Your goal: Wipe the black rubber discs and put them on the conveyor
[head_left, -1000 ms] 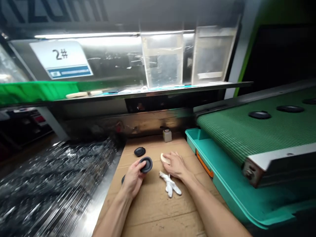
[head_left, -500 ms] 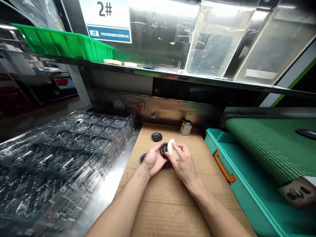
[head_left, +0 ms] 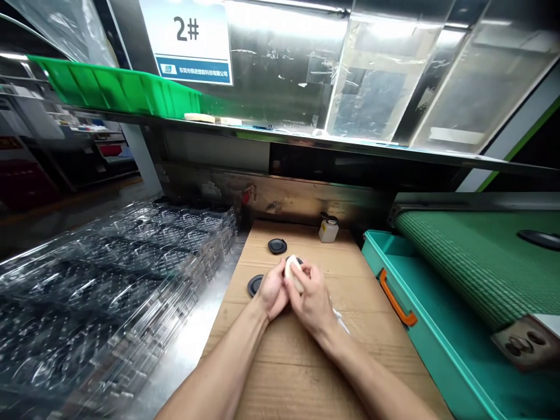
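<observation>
My left hand (head_left: 272, 291) is closed around a round black plastic part (head_left: 299, 261), mostly covered now by the pad and my fingers. Pressed against its face is a white sponge pad (head_left: 293, 274), pinched in the fingers of my right hand (head_left: 311, 297). Just beyond my hands, a similar black disc (head_left: 277, 246) lies flat on the cardboard (head_left: 306, 367). Another black disc (head_left: 255, 285) lies beside my left hand, partly hidden by it. Something white (head_left: 340, 321) shows by my right wrist, largely covered.
A small white bottle (head_left: 328, 228) stands at the cardboard's far edge. Clear trays (head_left: 109, 280) with dark parts are stacked left. On the right are a teal bin (head_left: 420, 344) with orange handle and a green conveyor belt (head_left: 476, 256). A shelf (head_left: 297, 139) holding a green crate (head_left: 118, 87) crosses above.
My right hand has shifted left with the sponge pad, which now covers most of the black part. The white thing by my right wrist has come into view.
</observation>
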Demonstrator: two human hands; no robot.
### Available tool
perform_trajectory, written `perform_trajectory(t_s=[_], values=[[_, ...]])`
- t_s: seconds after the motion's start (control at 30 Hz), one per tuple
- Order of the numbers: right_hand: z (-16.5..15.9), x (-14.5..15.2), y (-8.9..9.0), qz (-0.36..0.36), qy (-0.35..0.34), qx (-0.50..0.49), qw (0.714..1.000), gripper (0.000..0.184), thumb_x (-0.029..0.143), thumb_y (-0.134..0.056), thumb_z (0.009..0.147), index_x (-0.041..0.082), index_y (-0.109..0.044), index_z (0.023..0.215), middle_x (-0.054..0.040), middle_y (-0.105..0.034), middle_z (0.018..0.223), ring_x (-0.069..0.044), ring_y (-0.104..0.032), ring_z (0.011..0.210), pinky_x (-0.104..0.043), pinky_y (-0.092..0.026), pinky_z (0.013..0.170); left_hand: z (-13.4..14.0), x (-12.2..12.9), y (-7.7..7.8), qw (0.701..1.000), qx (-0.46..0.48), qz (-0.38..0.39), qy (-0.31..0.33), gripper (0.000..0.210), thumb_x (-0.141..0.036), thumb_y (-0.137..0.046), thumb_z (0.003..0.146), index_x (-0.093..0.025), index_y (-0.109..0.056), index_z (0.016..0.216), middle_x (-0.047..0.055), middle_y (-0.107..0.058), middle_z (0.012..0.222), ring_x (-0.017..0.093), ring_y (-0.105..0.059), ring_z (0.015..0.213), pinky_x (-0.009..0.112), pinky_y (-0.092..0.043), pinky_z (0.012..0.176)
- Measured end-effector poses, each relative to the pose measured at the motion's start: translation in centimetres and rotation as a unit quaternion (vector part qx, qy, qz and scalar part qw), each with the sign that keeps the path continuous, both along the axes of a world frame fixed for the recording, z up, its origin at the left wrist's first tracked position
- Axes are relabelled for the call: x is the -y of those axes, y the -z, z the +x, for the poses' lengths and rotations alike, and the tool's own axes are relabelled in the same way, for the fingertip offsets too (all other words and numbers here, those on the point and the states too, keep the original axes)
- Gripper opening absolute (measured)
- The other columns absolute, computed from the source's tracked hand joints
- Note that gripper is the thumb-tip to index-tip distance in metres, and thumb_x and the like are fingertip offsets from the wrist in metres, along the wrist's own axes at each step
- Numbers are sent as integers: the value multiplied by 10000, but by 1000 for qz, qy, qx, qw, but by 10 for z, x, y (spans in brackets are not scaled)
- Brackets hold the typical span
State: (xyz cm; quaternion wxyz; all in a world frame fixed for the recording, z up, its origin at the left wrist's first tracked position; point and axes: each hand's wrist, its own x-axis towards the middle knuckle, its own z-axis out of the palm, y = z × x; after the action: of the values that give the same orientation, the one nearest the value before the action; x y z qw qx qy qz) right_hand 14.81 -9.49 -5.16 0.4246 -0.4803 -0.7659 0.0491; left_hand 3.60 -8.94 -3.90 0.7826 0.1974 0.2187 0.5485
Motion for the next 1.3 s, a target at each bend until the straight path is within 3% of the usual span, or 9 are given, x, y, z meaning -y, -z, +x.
perform_trajectory(t_s=[0.1,0.23,0.37,0.5,0.63,0.77,0.9,1.0,1.3], values=[[1,1,-1,-2,44,-13,999,373,359,-484,907,241,-605,1240,-111,-528,1062,-246,-505,984,-391,-473,852,0,0,1,1000,0,20,-3,387,-347,-446,932,-104,-599,1192,146,-669,1156,239,-613,1109,384,-443,1019],[2,6,-4,-1,-23,11,1000,398,340,-487,905,265,-567,1287,-103,-525,1098,-238,-502,989,-369,-474,848,-2,-1,2,1000,-5,2,-1,375,-376,-470,921,-115,-622,1144,141,-670,1151,243,-621,1088,383,-462,994],[4,6,-6,-11,41,-10,999,352,327,-472,910,248,-606,1225,-102,-532,1070,-237,-507,980,-376,-468,857,-4,-2,3,1000,-19,12,-12,360,-363,-468,924,-115,-632,1127,134,-673,1144,233,-620,1080,375,-470,979],[4,6,-7,-4,-14,17,1000,374,321,-481,906,253,-578,1260,-103,-529,1097,-234,-504,995,-360,-468,860,-5,-3,3,1000,-19,14,-7,389,-386,-466,921,-113,-633,1142,139,-678,1133,245,-620,1080,387,-465,987],[4,7,-7,2,45,-1,999,369,317,-489,905,224,-591,1247,-112,-535,1068,-236,-511,978,-372,-472,854,-7,-4,2,999,-15,25,-23,369,-349,-454,932,-118,-620,1167,136,-674,1149,240,-613,1098,405,-457,1000],[6,5,-7,10,-30,32,999,381,323,-525,890,242,-577,1259,-99,-541,1091,-221,-516,983,-342,-480,842,-9,-3,0,1000,-8,4,9,376,-353,-452,933,-89,-631,1133,161,-667,1151,259,-610,1104,407,-454,1004],[20,-12,-13,25,58,-30,998,359,349,-527,887,203,-613,1203,-110,-553,1063,-232,-531,994,-373,-471,877,-5,-3,1,1000,3,8,-17,301,-291,-457,936,-101,-635,1087,146,-662,1167,243,-600,1116,417,-462,998],[30,-15,-17,37,47,-98,993,469,373,-551,867,172,-533,1290,-124,-551,1128,-230,-534,1051,-370,-452,935,-3,-7,3,1000,8,0,-24,284,-286,-449,937,-103,-642,1036,145,-669,1146,243,-608,1097,428,-472,984],[33,-3,-16,-205,-103,-84,970,515,363,-693,717,215,-610,1203,-54,-648,1053,-199,-600,929,-313,-474,835,-4,-8,6,999,-18,12,-40,339,-329,-433,937,-90,-650,1041,161,-675,1098,257,-619,1061,408,-479,966]])
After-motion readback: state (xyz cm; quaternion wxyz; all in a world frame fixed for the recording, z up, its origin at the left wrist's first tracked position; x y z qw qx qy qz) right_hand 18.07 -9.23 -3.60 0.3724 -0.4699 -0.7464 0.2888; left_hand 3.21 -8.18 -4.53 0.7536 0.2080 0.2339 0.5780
